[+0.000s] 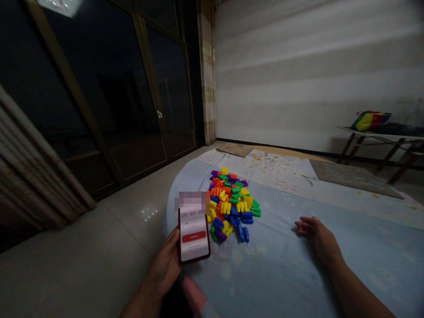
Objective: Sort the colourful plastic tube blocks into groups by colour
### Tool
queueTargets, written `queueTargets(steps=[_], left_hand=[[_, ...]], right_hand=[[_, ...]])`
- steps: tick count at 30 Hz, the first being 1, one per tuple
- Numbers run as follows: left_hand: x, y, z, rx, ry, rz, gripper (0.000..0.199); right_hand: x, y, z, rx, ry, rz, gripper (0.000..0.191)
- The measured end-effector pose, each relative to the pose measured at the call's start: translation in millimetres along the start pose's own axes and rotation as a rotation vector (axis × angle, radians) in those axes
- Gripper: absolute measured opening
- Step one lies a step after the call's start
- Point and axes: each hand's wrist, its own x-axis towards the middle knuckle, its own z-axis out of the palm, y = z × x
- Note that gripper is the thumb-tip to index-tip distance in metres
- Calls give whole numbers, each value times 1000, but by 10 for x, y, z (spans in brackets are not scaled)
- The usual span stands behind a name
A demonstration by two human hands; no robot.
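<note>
A smartphone (194, 249) with a timer reading of zeros and a red bar on its screen is held upright in my left hand (166, 265). The top of the phone is blurred out. Just behind and to the right of it lies a heap of plastic building pieces (232, 201) in yellow, blue, green, orange, red and purple. My right hand (313, 234) is at the right, over the pale blue tablecloth (274, 274), apart from the heap. Its fingers are loosely curled and hold nothing that I can see.
Beyond the cloth lie a brown mat (234, 149) and a grey-brown board (351, 176). A side table (359, 132) with a colourful bag (371, 120) stands by the wall at right. Dark glass doors (132, 97) and curtains (36, 154) are at left.
</note>
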Motion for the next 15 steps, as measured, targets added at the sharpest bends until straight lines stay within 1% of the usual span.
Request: queueTargets(steps=[6,11,15], left_hand=[[-115,97,-102,-42,25,31,47],[-150,93,-170,-43,7,29,51],[-167,87,-174,-56,-2,10,53]], right_hand=[[-47,-75,54,-29,54,15,41],[-24,-53,28,-79,47,25,46],[-51,-72,41,-78,46,17,45]])
